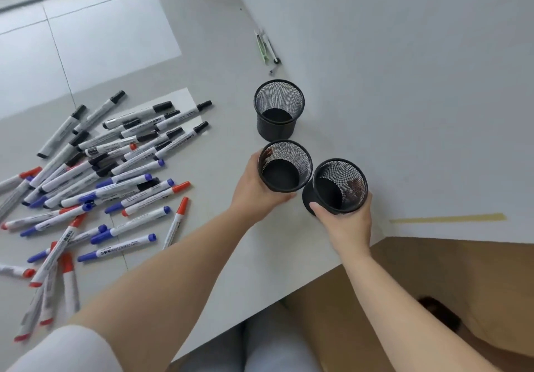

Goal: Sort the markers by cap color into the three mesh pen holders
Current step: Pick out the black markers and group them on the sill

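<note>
Three black mesh pen holders stand in a row on the white table, all empty. The far holder (278, 108) stands alone. My left hand (254, 186) grips the middle holder (284, 166) from its left side. My right hand (346, 224) grips the near holder (338, 186), which leans a little to the left. A heap of white markers (95, 175) with black, blue and red caps lies on the table's left part; black caps (161, 107) are mostly at the far side, blue (101, 237) and red (182, 207) nearer me.
A few pens (267, 48) lie on the table beyond the holders. A strip of yellow tape (448, 218) is stuck to the table at the right. The table's near edge (289, 296) runs diagonally, with a brown floor and my knees below it.
</note>
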